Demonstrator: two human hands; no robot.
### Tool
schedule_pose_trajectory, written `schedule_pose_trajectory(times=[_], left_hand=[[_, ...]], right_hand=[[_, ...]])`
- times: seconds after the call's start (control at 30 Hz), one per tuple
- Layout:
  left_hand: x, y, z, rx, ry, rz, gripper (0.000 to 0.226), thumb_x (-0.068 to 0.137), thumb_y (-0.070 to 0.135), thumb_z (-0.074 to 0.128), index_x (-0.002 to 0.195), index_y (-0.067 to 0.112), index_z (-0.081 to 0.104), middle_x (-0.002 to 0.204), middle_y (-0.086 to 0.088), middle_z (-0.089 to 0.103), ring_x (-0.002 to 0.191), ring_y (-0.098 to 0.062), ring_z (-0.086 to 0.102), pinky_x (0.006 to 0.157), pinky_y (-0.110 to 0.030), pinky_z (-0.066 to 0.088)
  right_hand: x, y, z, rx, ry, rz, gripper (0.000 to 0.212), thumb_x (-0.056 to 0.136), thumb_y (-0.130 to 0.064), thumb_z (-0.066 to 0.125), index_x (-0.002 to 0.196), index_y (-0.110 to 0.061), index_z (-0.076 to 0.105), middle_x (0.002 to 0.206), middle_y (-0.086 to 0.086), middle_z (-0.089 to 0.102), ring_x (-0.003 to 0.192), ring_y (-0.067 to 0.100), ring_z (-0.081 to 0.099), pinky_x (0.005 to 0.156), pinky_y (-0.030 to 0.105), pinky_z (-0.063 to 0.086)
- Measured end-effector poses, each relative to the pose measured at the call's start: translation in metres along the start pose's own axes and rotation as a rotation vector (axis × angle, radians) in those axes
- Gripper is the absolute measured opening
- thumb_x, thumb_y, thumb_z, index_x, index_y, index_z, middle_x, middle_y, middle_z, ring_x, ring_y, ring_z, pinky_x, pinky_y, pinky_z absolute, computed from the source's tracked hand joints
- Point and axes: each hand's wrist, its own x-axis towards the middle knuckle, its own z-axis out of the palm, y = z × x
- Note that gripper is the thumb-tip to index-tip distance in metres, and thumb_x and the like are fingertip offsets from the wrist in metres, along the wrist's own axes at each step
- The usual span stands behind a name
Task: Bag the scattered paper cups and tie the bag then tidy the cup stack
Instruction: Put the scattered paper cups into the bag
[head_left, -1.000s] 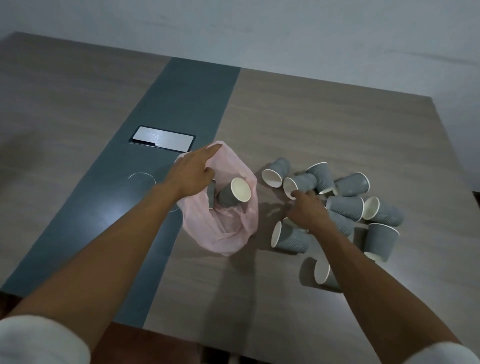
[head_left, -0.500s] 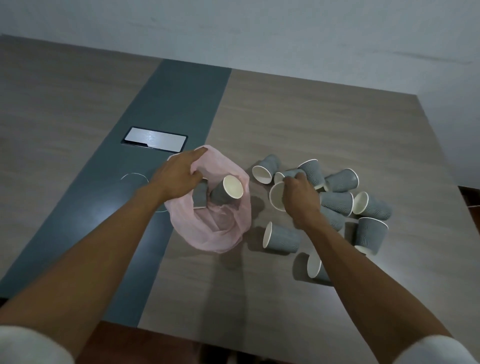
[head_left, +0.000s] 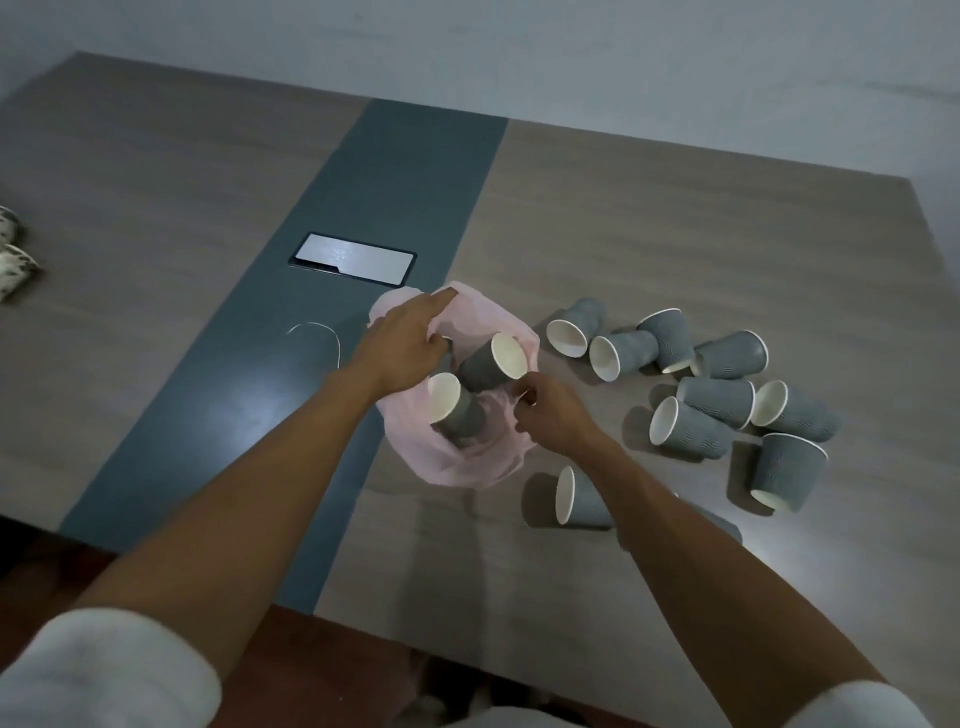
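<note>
A pink plastic bag (head_left: 457, 467) lies open on the table, with two grey ribbed paper cups inside: one (head_left: 485, 364) near the far rim and one (head_left: 452, 410) lower left. My left hand (head_left: 410, 340) grips the bag's far-left rim. Over the bag's right rim hovers my right hand (head_left: 556, 415), fingers loosely curled and empty. Several more grey cups (head_left: 717, 400) lie scattered to the right, most on their sides. One cup (head_left: 582, 499) lies by my right forearm.
A flat rectangular panel (head_left: 353, 257) sits in the table's dark centre strip (head_left: 405, 171), with a thin ring mark (head_left: 317, 338) below it. Two patterned cups (head_left: 13, 260) show at the far left edge. The table's front edge (head_left: 467, 644) runs under my forearms.
My right hand took a cup from the pile, carried it left and let it go in the bag, which now holds two visible cups. My left hand kept its hold on the rim.
</note>
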Motion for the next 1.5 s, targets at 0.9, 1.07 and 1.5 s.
schedule_pose_trajectory(times=[0.9, 1.07, 1.5], left_hand=[[-0.01, 0.017, 0.002, -0.001, 0.084, 0.037, 0.059, 0.101, 0.014, 0.05, 0.156, 0.027, 0.037, 0.157, -0.001, 0.046, 0.14, -0.03, 0.045, 0.115, -0.049, 0.04], [-0.001, 0.016, -0.001, 0.006, 0.094, 0.017, 0.06, 0.1, 0.014, 0.049, 0.157, 0.029, 0.036, 0.158, 0.0, 0.044, 0.141, -0.029, 0.044, 0.115, -0.046, 0.037], [0.022, 0.024, 0.012, 0.124, 0.109, 0.045, 0.065, 0.095, 0.01, 0.048, 0.154, 0.033, 0.036, 0.167, 0.006, 0.028, 0.146, -0.028, 0.039, 0.113, -0.053, 0.04]], right_hand=[[0.003, -0.014, -0.007, -0.172, 0.164, -0.458, 0.019, 0.09, -0.014, 0.07, 0.104, -0.004, 0.077, 0.131, 0.022, 0.058, 0.115, 0.041, 0.057, 0.095, 0.032, 0.042], [0.015, -0.013, 0.009, -0.212, 0.206, -0.316, 0.041, 0.088, -0.014, 0.07, 0.127, -0.009, 0.056, 0.149, 0.015, 0.037, 0.102, 0.042, 0.063, 0.079, 0.042, 0.053], [0.037, 0.081, -0.055, -0.362, 0.255, 0.183, 0.04, 0.091, -0.023, 0.056, 0.13, -0.024, 0.049, 0.16, 0.021, 0.006, 0.103, 0.049, 0.063, 0.089, 0.049, 0.05]])
